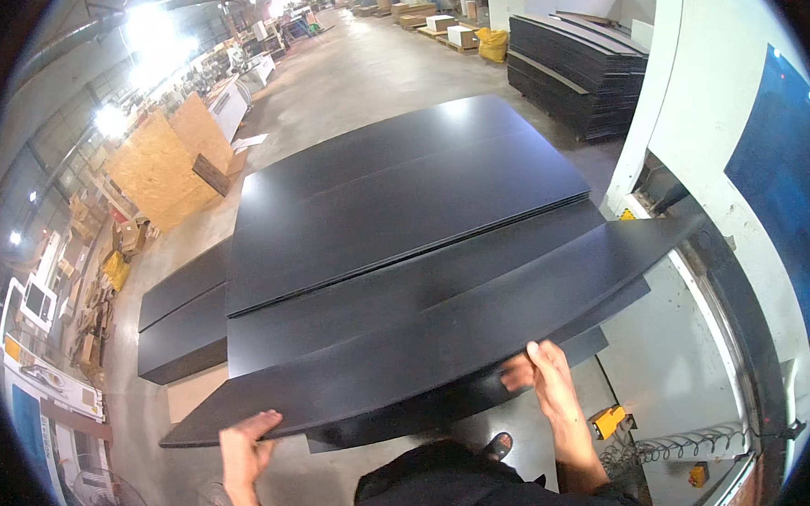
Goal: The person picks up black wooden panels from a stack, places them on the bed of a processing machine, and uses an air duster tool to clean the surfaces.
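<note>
A long, narrow black panel (401,345) lies crosswise in front of me, its near edge bowed by the lens. At its left end my left hand (247,446) is closed on the near edge, fingers on the upper face. Further right, my right hand (549,378) is at the same edge; one digit touches the rim, while the other fingers, slightly blurred, curl just below it. More black boards (414,422) show beneath the panel. Beyond it lies a stack of wide black panels (393,194), with another black strip (379,286) between.
Lower black stacks (185,329) stand at the left. White machine framing (680,83) rises close on the right, with a yellow device (608,422) and coiled cable (690,444) below. Another pile of dark boards (570,75) stands at the far right. A sandal-clad foot (498,446) shows below.
</note>
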Action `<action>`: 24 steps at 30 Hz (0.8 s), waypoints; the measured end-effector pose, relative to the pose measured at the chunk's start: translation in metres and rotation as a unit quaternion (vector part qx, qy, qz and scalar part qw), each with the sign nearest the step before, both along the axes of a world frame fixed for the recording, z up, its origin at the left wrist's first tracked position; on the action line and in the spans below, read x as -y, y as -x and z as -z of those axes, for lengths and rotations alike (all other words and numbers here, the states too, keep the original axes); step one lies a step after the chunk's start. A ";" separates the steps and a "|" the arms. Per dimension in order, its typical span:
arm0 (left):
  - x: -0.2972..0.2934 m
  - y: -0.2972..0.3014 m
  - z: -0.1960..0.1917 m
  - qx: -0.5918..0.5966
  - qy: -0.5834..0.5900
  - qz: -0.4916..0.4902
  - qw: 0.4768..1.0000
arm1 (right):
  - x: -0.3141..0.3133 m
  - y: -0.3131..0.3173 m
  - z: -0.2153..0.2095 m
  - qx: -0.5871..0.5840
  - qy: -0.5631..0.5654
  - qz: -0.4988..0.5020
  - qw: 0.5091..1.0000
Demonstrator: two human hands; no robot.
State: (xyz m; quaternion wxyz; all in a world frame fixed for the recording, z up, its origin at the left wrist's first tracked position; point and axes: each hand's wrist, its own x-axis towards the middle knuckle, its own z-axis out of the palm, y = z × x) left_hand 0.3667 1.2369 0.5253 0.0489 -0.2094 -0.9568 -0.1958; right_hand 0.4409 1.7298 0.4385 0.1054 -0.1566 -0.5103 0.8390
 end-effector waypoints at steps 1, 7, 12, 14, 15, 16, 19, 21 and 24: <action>-0.007 0.008 -0.009 0.013 -0.011 -0.028 0.999 | -0.003 0.011 -0.010 -0.020 -0.015 -0.013 1.000; 0.000 0.076 -0.033 -0.052 0.012 -0.038 0.998 | 0.012 0.056 -0.027 -0.075 -0.102 -0.037 0.991; 0.006 0.144 -0.017 -0.252 0.043 0.014 0.967 | 0.024 0.060 0.041 0.056 -0.098 -0.030 0.993; 0.031 0.164 0.001 -0.339 0.121 -0.016 0.933 | 0.033 0.061 0.079 0.110 -0.078 -0.013 0.991; 0.040 0.173 0.013 -0.379 0.120 -0.026 0.917 | 0.039 0.060 0.095 0.133 -0.077 -0.013 0.988; 0.045 0.181 0.023 -0.418 0.117 -0.038 0.900 | 0.045 0.060 0.107 0.143 -0.078 -0.006 0.987; 0.068 0.205 0.034 -0.462 0.138 -0.050 0.874 | 0.064 0.070 0.144 0.172 -0.072 -0.017 0.982; 0.062 0.224 0.036 -0.433 0.136 -0.051 0.890 | 0.068 0.076 0.180 0.166 -0.033 -0.006 0.986; 0.024 0.197 -0.011 -0.446 0.127 -0.045 0.885 | 0.085 0.102 0.198 0.195 0.008 -0.008 0.981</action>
